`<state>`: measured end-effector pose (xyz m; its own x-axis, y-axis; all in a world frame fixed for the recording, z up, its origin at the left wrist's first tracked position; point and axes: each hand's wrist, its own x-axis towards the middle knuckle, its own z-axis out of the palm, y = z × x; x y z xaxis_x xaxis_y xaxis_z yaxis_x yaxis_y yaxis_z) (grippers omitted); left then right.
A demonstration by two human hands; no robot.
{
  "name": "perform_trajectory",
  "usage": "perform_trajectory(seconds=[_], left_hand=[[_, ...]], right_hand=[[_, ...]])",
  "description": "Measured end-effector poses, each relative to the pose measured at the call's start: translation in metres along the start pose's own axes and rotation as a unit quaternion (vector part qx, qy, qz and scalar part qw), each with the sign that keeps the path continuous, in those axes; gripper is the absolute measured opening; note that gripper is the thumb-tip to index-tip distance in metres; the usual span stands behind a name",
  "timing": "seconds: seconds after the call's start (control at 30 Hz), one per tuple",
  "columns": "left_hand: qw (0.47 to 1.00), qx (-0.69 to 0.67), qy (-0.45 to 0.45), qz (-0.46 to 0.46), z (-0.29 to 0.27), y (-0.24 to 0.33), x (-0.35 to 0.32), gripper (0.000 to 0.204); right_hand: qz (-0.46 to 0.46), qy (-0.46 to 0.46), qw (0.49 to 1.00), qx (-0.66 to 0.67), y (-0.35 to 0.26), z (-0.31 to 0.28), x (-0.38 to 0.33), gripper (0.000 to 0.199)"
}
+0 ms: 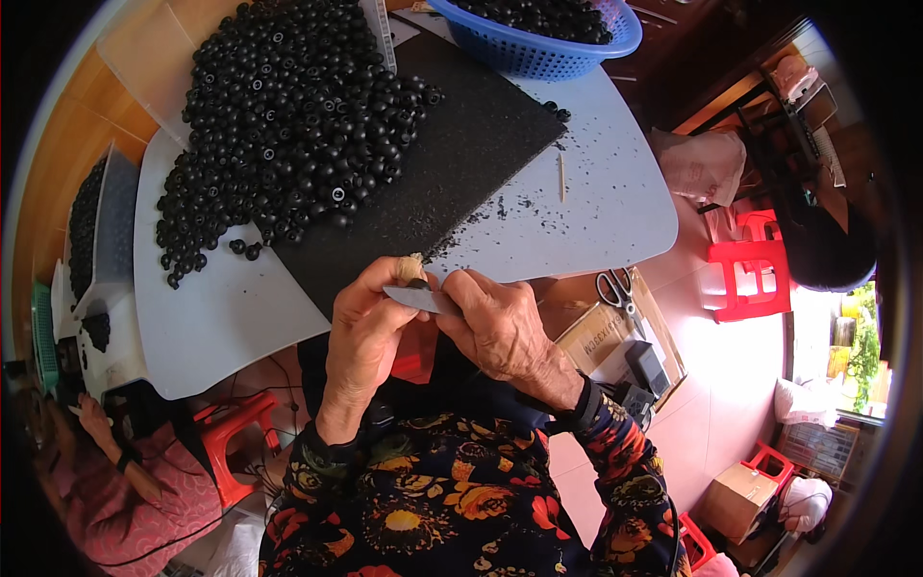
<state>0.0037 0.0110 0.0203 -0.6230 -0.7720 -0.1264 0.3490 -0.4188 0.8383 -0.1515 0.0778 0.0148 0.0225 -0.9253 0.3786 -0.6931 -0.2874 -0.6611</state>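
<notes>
My left hand point(363, 337) pinches a small round black piece point(417, 284) at the table's near edge. Something pale, perhaps a wrap, covers one of its fingertips. In my right hand point(500, 327) is a knife, and its short grey blade point(419, 299) lies against the black piece, close to my left thumb. The knife's handle is hidden inside my fingers. Just beyond both hands lies a dark mat point(461, 135) with black shavings along its edge. A large heap of round black pieces point(288, 125), some showing pale rings, covers the table's left part.
On the white table point(615, 183) lie a thin wooden stick point(562, 178) and scattered scraps. A blue basket point(538, 53) of black pieces stands at the far edge. Scissors point(615, 288) rest on a cardboard box point(586, 337) at right. Another person's hand point(94, 420) shows at lower left.
</notes>
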Motion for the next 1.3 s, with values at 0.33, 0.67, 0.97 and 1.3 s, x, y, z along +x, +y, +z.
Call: perform_trajectory(seconds=[0.33, 0.67, 0.97, 1.3], left_hand=[[0.998, 0.007, -0.002, 0.066, -0.004, 0.001, -0.001, 0.025], [0.999, 0.012, 0.028, -0.037, 0.010, 0.007, -0.013, 0.014], [0.992, 0.127, 0.005, 0.023, 0.005, 0.000, -0.011, 0.023], [0.984, 0.160, 0.007, 0.073, 0.008, -0.003, -0.008, 0.025]], right_hand=[[0.088, -0.010, 0.996, 0.009, -0.013, 0.004, -0.012, 0.018], [0.219, 0.006, 0.968, 0.123, -0.020, -0.013, -0.009, 0.021], [0.271, 0.029, 0.826, 0.494, -0.025, 0.001, -0.008, 0.026], [0.291, 0.054, 0.733, 0.613, -0.022, 0.007, -0.005, 0.019]])
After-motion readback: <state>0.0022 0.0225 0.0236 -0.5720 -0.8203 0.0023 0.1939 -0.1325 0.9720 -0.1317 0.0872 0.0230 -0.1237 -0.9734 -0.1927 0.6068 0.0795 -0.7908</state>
